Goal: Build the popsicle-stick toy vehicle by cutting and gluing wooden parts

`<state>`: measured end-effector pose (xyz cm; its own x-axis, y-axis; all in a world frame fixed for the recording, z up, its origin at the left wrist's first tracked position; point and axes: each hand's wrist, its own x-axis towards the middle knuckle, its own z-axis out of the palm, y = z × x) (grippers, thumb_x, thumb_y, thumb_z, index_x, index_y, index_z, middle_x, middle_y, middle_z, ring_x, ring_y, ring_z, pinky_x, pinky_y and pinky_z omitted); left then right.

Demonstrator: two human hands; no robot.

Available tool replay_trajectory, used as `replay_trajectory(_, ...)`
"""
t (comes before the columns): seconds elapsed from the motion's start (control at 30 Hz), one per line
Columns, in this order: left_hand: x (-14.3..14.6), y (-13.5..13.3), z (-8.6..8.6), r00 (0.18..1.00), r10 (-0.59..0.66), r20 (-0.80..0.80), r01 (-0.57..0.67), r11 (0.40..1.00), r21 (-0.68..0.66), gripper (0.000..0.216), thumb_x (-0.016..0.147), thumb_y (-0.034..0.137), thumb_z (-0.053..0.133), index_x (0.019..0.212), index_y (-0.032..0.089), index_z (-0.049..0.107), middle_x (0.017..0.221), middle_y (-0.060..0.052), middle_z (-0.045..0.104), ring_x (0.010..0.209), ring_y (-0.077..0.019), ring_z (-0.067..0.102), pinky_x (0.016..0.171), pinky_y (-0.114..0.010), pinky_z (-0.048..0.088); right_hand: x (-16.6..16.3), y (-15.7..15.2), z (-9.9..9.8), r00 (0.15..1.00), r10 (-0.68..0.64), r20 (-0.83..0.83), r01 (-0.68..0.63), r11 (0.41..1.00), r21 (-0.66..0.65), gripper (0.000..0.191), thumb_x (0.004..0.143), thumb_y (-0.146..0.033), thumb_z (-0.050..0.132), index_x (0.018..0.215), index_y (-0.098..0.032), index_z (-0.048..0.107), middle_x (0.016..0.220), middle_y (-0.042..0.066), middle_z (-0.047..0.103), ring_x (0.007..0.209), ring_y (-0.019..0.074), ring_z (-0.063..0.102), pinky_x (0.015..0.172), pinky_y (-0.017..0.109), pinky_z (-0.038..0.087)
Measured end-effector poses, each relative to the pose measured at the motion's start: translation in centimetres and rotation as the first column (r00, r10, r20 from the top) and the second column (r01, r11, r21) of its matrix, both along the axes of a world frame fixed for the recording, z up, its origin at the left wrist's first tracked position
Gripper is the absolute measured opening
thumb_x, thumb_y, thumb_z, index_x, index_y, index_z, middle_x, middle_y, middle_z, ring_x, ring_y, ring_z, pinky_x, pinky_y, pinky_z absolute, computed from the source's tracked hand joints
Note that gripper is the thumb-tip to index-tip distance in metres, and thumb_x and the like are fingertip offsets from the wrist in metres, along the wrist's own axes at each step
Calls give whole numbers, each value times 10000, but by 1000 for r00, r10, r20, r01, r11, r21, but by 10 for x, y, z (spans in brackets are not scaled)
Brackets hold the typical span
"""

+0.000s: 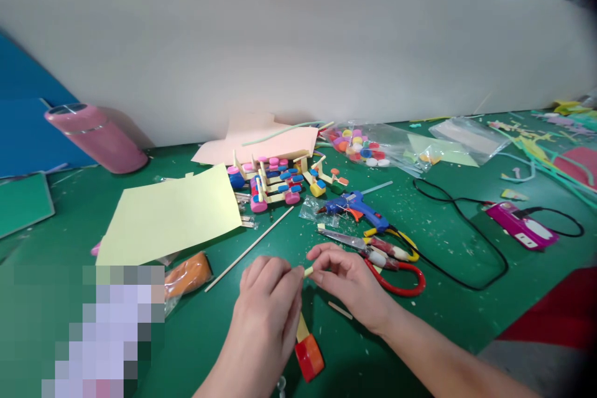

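Both my hands meet low in the middle of the green table [420, 323]. My left hand [270, 305] and my right hand [347, 277] pinch the two ends of a small pale yellow-green strip [308, 271] between their fingertips. Under my left hand lies a cream stick with a red block [308, 356] at its end. A short wooden stick [339, 310] lies just below my right hand. Red-handled scissors [387, 261] rest right beside my right hand.
A blue glue gun [357, 205] with a black cord, a long thin dowel [249, 249], a yellow paper sheet [170, 214], a model of sticks and coloured caps [280, 180], a bag of caps [361, 144], a pink tumbler [96, 137], a magenta device [522, 227]. A white wall runs behind.
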<state>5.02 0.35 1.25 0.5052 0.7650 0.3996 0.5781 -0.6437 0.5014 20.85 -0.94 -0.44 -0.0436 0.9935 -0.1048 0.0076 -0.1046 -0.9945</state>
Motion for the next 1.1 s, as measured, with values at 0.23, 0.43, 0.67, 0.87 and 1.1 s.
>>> replay_trajectory(0.23,-2,2,7,998,-35,-55,31,998,-56,177,827,100,416,847,171,576,781,-61,547,730,-189,466,645,-339,414,-3,2,3,988,-23,-152,4,992,-128,132,678,-256,661,607,-166,596,910,42,529,810,154,530,681,254,421)
replay_trajectory(0.43,-5,4,12,995,-52,-84,44,995,-93,171,831,109,432,866,165,589,775,-55,546,722,-180,470,637,-317,425,3,-3,2,982,118,-145,-127,990,-60,114,711,-196,616,821,-178,640,1047,48,511,735,111,520,624,234,423)
replay_trajectory(0.67,-3,5,11,998,-23,-60,14,990,-143,184,844,131,404,837,184,580,773,-49,552,726,-183,479,647,-327,416,8,6,-2,891,-50,451,-141,914,380,87,760,-228,631,837,-197,604,976,56,551,912,181,532,748,284,440)
replay_trajectory(0.87,-4,4,9,998,-13,-69,5,992,-125,181,843,136,406,839,187,580,764,-43,551,716,-189,467,632,-337,392,16,19,1,813,-69,578,-293,809,509,90,810,-275,575,834,-217,639,964,55,562,870,181,556,772,311,443)
replay_trajectory(1.1,-2,3,10,1000,1,-25,-5,992,-126,200,841,109,404,816,186,587,752,-41,547,718,-184,468,646,-333,404,23,20,7,778,0,628,-393,780,487,154,824,-331,564,846,-215,663,1014,63,545,828,169,540,759,304,446)
